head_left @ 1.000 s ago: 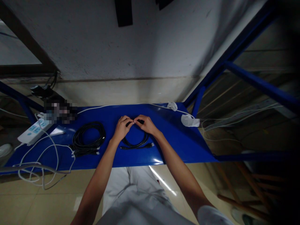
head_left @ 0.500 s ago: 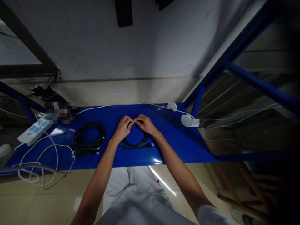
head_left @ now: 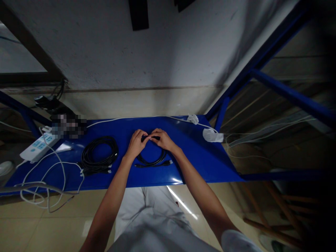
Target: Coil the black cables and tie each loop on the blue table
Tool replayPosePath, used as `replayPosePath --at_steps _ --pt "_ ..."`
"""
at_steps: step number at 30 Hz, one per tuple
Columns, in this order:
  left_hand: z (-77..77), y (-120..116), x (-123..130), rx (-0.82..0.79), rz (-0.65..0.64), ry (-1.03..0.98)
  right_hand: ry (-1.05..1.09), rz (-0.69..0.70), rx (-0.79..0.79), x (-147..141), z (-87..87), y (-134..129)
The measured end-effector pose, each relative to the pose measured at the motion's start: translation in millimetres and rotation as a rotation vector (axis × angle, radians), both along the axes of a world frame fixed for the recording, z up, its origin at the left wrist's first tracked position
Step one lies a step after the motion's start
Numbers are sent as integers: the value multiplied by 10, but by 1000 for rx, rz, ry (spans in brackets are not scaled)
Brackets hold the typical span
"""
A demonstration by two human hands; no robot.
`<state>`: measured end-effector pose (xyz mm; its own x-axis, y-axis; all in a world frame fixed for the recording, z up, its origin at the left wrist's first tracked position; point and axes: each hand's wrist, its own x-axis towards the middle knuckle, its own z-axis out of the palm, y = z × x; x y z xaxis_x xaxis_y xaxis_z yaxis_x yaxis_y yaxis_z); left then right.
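A coiled black cable [head_left: 151, 163] lies on the blue table [head_left: 194, 157] in front of me, its plug ends stretched along the near side of the loop. At the far side of that loop, my left hand [head_left: 137, 141] and my right hand [head_left: 162, 139] meet, fingertips pinched together. A short dark stretch of the cable shows between and under the fingers of both. Exactly what the fingertips press is too small to make out. Left of my hands rests a bigger bundle of black cables [head_left: 88, 164] with several light-coloured plug ends.
A white power strip [head_left: 39, 145] sits at the table's left end, with a tangle of white cords [head_left: 63, 171] hanging over the front edge. White crumpled plastic [head_left: 212, 135] lies at the right end. Blue frame bars [head_left: 223, 112] rise on the right, and a wall stands behind.
My fingers have shifted slightly and drawn closer together, and more of the black cable shows between them. The coil and the other things stay in place.
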<state>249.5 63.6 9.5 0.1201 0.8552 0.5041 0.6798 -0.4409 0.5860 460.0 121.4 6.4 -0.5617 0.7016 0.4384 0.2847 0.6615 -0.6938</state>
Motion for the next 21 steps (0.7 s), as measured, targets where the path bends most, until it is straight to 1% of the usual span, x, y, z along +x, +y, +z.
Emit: replayPosePath --at_steps 5,8,12,16,19,21 --pt "-39 38 -21 -4 -25 -39 -13 -28 22 -6 -50 12" --pt "-48 45 -23 8 -42 -55 -23 -69 34 3 -64 19" --pt "-21 22 -12 27 -72 -36 -50 -141 65 1 -78 30" --pt "34 -1 -14 17 -73 -50 -51 -240 63 -27 -93 48" --pt "87 -3 -31 0 -89 -124 -61 -281 56 -27 -41 35" --pt "137 -22 -38 -17 -97 -212 -34 -287 55 -6 48 -22"
